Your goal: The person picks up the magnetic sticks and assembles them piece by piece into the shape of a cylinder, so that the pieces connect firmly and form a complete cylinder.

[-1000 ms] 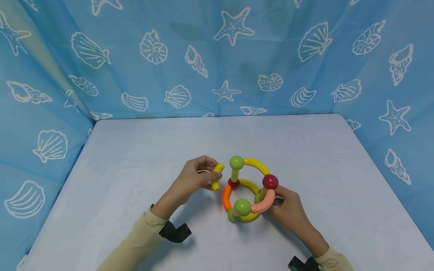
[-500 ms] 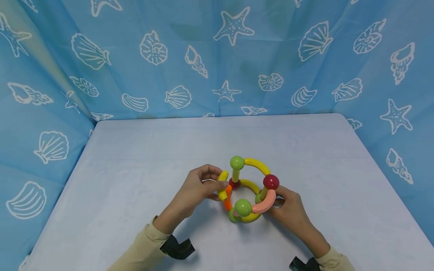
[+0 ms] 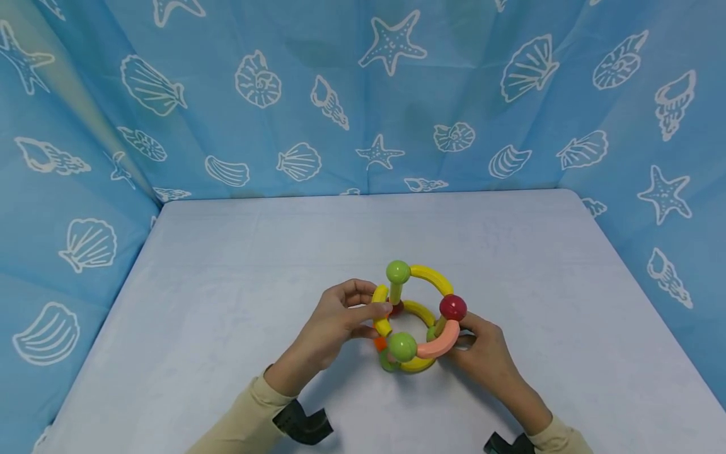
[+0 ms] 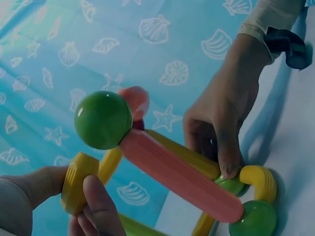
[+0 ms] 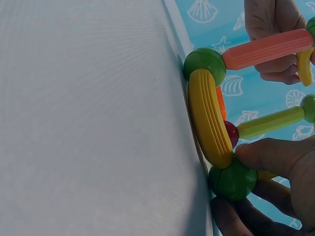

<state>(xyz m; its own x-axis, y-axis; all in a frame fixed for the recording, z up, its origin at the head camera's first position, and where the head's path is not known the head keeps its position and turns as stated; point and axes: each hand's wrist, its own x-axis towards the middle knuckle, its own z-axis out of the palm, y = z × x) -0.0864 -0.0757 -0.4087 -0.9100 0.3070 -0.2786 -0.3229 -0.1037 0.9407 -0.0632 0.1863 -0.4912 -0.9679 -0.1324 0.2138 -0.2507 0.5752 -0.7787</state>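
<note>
My left hand [image 3: 339, 323] pinches a short curved yellow rod [image 4: 76, 183] between thumb and fingers. In the head view it is beside the left of a toy frame of balls and rods, near the upper green ball [image 3: 403, 347]; whether they touch I cannot tell. The frame has two levels joined by upright sticks, with a red ball [image 3: 453, 308], a pink curved rod [image 3: 441, 343] and a yellow curved rod [image 3: 431, 277] on top. My right hand [image 3: 486, 354] grips a lower green ball [image 5: 233, 182], thumb over it and fingers beneath.
The frame stands on a white-covered table [image 3: 255, 252]. A blue curtain [image 3: 340, 94] with white shell and starfish prints hangs behind and at both sides. Black camera mounts [image 3: 303, 424] sit at both wrists.
My left hand has moved right and slightly nearer me, bringing the yellow rod to the frame's left side. The near upper green ball has shifted slightly left. My right hand stays in place.
</note>
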